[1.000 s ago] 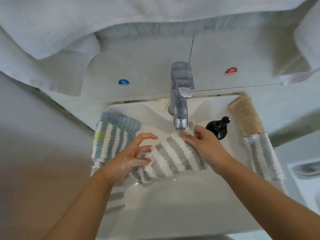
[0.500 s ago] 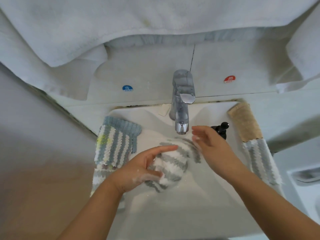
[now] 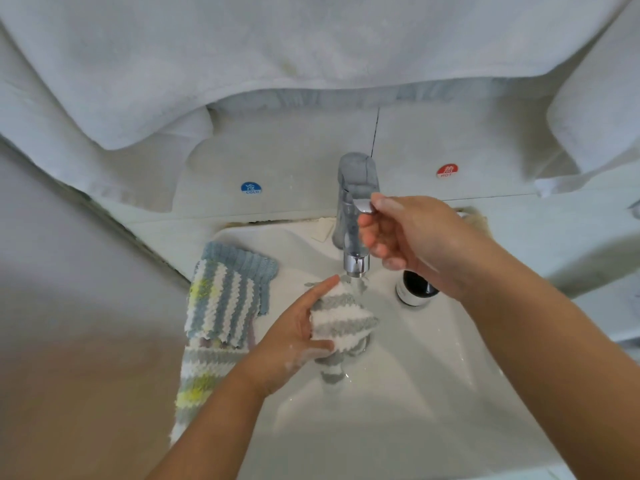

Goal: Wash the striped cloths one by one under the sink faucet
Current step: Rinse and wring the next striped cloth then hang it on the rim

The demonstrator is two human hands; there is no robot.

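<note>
My left hand (image 3: 294,337) grips a bunched grey-and-white striped cloth (image 3: 341,315) over the white sink basin (image 3: 415,393), right below the chrome faucet's spout (image 3: 356,265). Soap suds cling to that hand. Water runs from the spout onto the cloth. My right hand (image 3: 412,237) is raised at the faucet, thumb on top of the lever handle (image 3: 362,204) and fingers curled under it. More striped cloths (image 3: 225,303) hang over the sink's left rim, blue-grey and white with some yellow.
A dark soap bottle (image 3: 415,289) stands on the sink's right side, partly behind my right wrist. White towels (image 3: 277,57) hang above the back wall. Blue cold (image 3: 251,188) and red hot (image 3: 447,170) stickers flank the faucet. A beige cloth edge (image 3: 476,216) peeks behind my right hand.
My right hand let go of the cloth and rose to the faucet handle. My left hand bunched the cloth and holds it under the spout; water now runs.
</note>
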